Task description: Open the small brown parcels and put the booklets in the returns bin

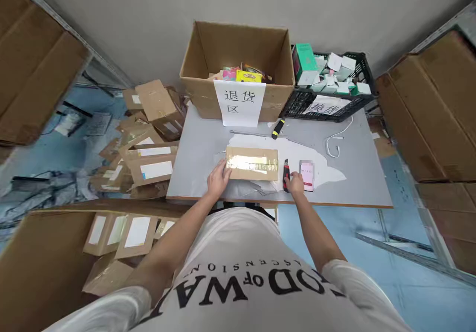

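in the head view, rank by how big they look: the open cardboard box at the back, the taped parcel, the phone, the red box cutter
1. Open cardboard box, largest though farthest.
2. Taped parcel under the left hand.
3. Phone.
4. Red box cutter by the right hand, partly hidden; it looks about as long as the phone but narrower.

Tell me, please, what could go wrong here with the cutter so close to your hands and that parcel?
The right hand rests on the red-and-black cutter, so a blade, if out, might nick a finger. The left hand steadies the taped parcel, possibly in a cut's path. The phone beside the cutter could get knocked or scratched.
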The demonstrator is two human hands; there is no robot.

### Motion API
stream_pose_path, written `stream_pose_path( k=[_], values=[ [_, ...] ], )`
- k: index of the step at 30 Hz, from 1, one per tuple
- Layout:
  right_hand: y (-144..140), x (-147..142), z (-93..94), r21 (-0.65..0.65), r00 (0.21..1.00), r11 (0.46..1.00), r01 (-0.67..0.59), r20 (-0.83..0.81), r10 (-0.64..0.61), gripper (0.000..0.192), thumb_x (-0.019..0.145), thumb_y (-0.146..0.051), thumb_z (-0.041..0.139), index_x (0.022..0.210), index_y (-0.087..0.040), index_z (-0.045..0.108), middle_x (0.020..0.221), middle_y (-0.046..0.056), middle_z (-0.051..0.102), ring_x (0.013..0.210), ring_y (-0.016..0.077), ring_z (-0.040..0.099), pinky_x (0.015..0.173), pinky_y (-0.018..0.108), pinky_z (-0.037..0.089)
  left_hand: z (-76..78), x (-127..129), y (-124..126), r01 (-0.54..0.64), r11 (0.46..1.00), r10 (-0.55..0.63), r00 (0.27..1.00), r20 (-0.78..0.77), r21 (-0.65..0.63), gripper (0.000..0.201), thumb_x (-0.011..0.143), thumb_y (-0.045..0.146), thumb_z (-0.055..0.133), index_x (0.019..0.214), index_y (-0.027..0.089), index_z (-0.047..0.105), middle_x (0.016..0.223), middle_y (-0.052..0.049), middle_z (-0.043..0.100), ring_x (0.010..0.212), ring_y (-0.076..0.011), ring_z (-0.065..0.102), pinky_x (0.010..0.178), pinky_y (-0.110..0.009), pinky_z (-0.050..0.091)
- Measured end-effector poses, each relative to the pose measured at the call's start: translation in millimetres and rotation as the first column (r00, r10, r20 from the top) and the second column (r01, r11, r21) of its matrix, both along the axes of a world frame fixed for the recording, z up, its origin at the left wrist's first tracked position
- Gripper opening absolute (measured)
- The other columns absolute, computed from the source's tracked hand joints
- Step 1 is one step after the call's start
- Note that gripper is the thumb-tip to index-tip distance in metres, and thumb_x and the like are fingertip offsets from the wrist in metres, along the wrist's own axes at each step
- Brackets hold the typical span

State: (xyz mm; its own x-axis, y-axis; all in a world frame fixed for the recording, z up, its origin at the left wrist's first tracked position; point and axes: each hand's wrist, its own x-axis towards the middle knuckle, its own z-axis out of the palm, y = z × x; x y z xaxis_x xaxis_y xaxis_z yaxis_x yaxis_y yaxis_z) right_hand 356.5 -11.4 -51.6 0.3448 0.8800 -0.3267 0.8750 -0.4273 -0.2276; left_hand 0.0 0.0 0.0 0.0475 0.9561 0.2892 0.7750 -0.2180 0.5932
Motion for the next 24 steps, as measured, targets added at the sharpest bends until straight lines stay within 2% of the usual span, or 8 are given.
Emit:
stream_pose_path(
  k=[5,9,12,14,17,20,22,24],
  values=[
    [-4.7,-22.4,-1.0,-0.136,0.999,0.990,0.038,0.024,-0.035,0.044,0.084,-0.038,0.056,0.121,-0.015,0.047,0.118,0.016,0.051,0.112,0.0282,0.052,0.087,0.036,0.043,9.0,11.8,-7.0,0.183,0.983,-0.178,0.972,-0.152,0.018,0.034,0.093,0.030,0.042,0.121,0.015,0.056,0.137,-0.015,0.051,0.133,-0.0245,0.041,0.106,-0.044,0.038],
    [1.5,-29.7,3.9,-0.201,0.998,0.978,0.055,0.042,-0.047,0.042,0.085,-0.029,0.053,0.123,-0.016,0.043,0.119,0.017,0.050,0.110,0.0286,0.054,0.086,0.038,0.044,18.5,23.1,-16.4,0.385,0.920,-0.388,0.874,-0.292,-0.070,0.042,0.093,0.033,0.041,0.130,0.015,0.050,0.144,-0.015,0.043,0.139,-0.0257,0.031,0.112,-0.046,0.028],
    [8.1,-27.1,11.5,-0.205,0.997,0.976,0.072,-0.007,-0.075,0.044,0.082,-0.022,0.051,0.125,-0.014,0.040,0.117,0.019,0.052,0.104,0.0282,0.058,0.084,0.039,0.045,21.9,28.8,-21.2,0.407,0.904,-0.427,0.834,-0.350,-0.131,0.049,0.093,0.035,0.041,0.137,0.013,0.043,0.148,-0.015,0.037,0.141,-0.0275,0.026,0.113,-0.048,0.024],
    [15.0,-23.3,20.7,-0.134,0.991,0.988,0.077,-0.096,-0.091,0.049,0.081,-0.021,0.050,0.128,-0.012,0.036,0.115,0.019,0.055,0.104,0.0276,0.058,0.083,0.038,0.046,22.0,29.9,-22.5,0.400,0.905,-0.425,0.828,-0.366,-0.148,0.052,0.093,0.035,0.040,0.140,0.013,0.040,0.149,-0.015,0.035,0.141,-0.0276,0.024,0.113,-0.047,0.022],
    [30.9,-20.5,45.4,0.127,0.972,0.988,0.090,-0.227,-0.060,0.056,0.083,-0.021,0.042,0.136,-0.009,0.027,0.121,0.020,0.054,0.110,0.0262,0.055,0.089,0.037,0.044,19.9,28.5,-22.3,0.405,0.902,-0.431,0.823,-0.370,-0.150,0.053,0.093,0.035,0.039,0.141,0.012,0.038,0.150,-0.014,0.033,0.142,-0.0268,0.022,0.113,-0.045,0.022],
    [48.4,-29.3,83.6,0.404,0.965,0.914,0.031,-0.251,0.078,0.056,0.086,-0.018,0.030,0.141,-0.008,0.021,0.134,0.020,0.047,0.119,0.0246,0.049,0.096,0.038,0.041,16.2,26.6,-21.8,0.414,0.900,-0.434,0.821,-0.371,-0.137,0.054,0.093,0.035,0.039,0.141,0.012,0.038,0.150,-0.014,0.033,0.142,-0.0267,0.022,0.113,-0.044,0.022],
    [56.7,-43.7,111.4,0.520,0.933,0.841,-0.149,-0.209,0.294,0.054,0.089,-0.021,0.028,0.142,-0.010,0.022,0.139,0.018,0.043,0.126,0.0245,0.044,0.100,0.040,0.039,13.4,26.2,-22.0,0.414,0.902,-0.430,0.823,-0.372,-0.125,0.054,0.092,0.034,0.040,0.142,0.012,0.038,0.150,-0.013,0.032,0.142,-0.0266,0.022,0.113,-0.044,0.022],
    [61.5,-63.2,135.4,0.526,0.803,0.745,-0.412,-0.178,0.569,0.053,0.092,-0.025,0.031,0.144,-0.015,0.026,0.140,0.015,0.044,0.126,0.0243,0.044,0.100,0.040,0.039,10.7,26.2,-22.4,0.410,0.905,-0.422,0.825,-0.377,-0.114,0.054,0.092,0.034,0.040,0.142,0.012,0.037,0.150,-0.013,0.033,0.142,-0.0263,0.022,0.112,-0.044,0.023]
  ],
)
